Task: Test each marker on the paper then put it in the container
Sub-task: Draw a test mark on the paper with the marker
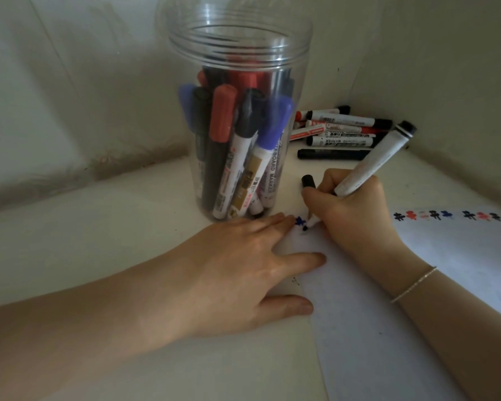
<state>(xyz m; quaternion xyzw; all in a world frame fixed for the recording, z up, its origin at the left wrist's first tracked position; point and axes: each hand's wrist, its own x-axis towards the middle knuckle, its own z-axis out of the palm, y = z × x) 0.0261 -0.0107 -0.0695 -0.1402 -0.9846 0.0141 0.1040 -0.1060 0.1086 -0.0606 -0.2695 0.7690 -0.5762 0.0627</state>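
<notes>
White paper [373, 328] lies slantwise across the pale table [84, 227], and the left hand [237, 267] presses flat on its near corner, fingers straight and spread, most likely to stop the sheet sliding under the pen. At about three o'clock from that hand, the right hand [350, 212] is curled tight round a white-barrelled marker [368, 166], pinching it low near the nib so the tip meets the paper beside a small blue mark [300, 220]. The barrel leans away toward one o'clock, its black end high in the air. A black cap [308, 181] pokes out above the right hand's knuckles, seemingly tucked among the same fingers, though how it is held I cannot tell; keeping it there would spare a reach when the pen must be closed.

Directly at twelve o'clock from the left hand stands the clear plastic container [237, 117], open-topped, touching neither hand, and crowded with capped markers in black, red and blue. Its closeness suits a short drop once this pen is tested. At one o'clock, back in the corner, a loose pile of markers [342, 131] waits, so I judge the task well along but unfinished. Along the paper's far edge, at three o'clock, runs a row of test marks [446, 216] in black, red and blue.
</notes>
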